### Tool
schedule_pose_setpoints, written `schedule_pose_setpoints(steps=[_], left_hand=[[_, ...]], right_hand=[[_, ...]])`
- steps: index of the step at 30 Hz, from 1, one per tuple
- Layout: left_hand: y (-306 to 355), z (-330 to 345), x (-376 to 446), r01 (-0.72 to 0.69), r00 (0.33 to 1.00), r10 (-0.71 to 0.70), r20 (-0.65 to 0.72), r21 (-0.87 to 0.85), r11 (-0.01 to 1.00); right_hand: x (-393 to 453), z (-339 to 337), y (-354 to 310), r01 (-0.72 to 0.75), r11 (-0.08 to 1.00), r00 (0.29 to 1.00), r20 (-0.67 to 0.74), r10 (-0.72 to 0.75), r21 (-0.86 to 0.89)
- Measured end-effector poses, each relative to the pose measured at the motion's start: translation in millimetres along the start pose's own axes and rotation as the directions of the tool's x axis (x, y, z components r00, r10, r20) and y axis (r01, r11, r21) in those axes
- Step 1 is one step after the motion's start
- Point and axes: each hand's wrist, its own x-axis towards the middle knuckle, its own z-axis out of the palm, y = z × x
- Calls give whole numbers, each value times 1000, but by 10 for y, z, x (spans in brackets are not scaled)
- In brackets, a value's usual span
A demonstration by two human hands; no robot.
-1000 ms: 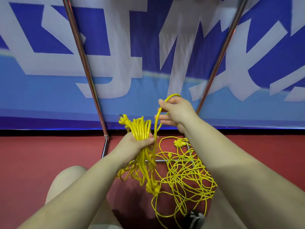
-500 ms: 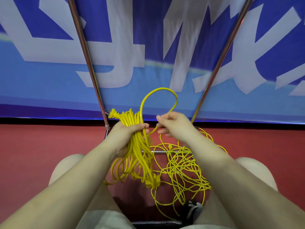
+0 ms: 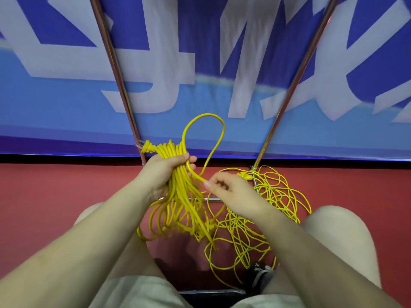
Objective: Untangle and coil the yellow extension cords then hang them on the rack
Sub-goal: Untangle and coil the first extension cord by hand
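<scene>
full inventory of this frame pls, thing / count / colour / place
coiled cord bundle: one, yellow, gripped in left hand, loops hanging down
loose cord tangle: one heap, yellow, thinner, on floor at right
cord loop: one, yellow, arching above the hands
rack poles: two, metal, slanting up in front of the banner
banner: one, blue with white characters, behind
floor: red
shoe: one, dark, bottom right
left hand: grips bundle
right hand: pinches cord

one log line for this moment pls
left hand: grips coiled cord bundle | right hand: pinches cord loop | loose tangle: on floor | rack: nothing hung
</scene>
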Motion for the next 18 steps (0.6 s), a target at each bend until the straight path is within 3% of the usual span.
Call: schedule_pose_setpoints(steps=[3,6,10,14,18], left_hand=[[43,50,20,12,1000,-12,13,-26,1000],[150,77,37,31,999,-28,19,-146,989],[380,-27,34,5,1000,-3,12,-204,979],[585,-178,38,-4,1000,9,20,-249,969],[670,-265,20,14,999,-4,42,-254,967]], right_hand=[[-32,11,92,-61,976,990,113,86,-211],[-72,2,235,-152,910,965,140,220,-385],[-179,-94,636,-246,801,891,199,409,-546],[-304,-215,941,-350,834,883,148,445,-426],[-268,-325,886,-371,906,928,-39,371,-204]])
